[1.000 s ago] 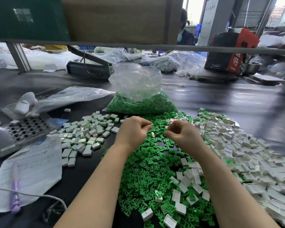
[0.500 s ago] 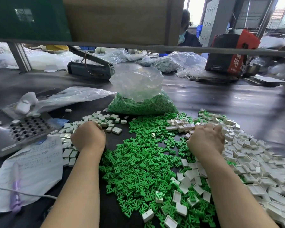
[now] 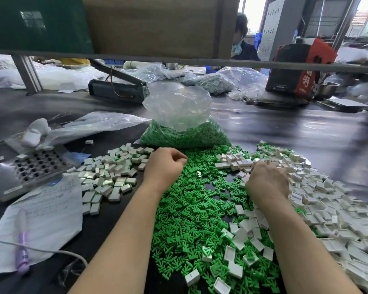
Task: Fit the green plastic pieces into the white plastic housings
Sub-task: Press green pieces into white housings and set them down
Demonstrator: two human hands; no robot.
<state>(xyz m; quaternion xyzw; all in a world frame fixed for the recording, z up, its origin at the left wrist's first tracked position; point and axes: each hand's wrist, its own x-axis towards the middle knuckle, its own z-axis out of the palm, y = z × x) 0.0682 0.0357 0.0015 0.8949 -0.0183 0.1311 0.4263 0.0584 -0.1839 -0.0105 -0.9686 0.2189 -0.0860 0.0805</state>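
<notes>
1. The left hand hovers, fingers curled, over the green pieces.
2. The right hand reaches into the white housings (fingertips hidden among them).
3. A clear bag of green pieces stands behind.

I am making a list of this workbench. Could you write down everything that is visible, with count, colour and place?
loose green plastic pieces: many, green, centre heap
empty white plastic housings: many, white, right heap
filled white housings: many, white, left pile
clear plastic bag of green pieces: one, behind the heap
grey metal hole-plate jig: one, far left
handwritten paper sheet: one, white, left
purple pen: one, on the sheet
left hand: curled, over the green heap's edge
right hand: on the empty housings
</notes>
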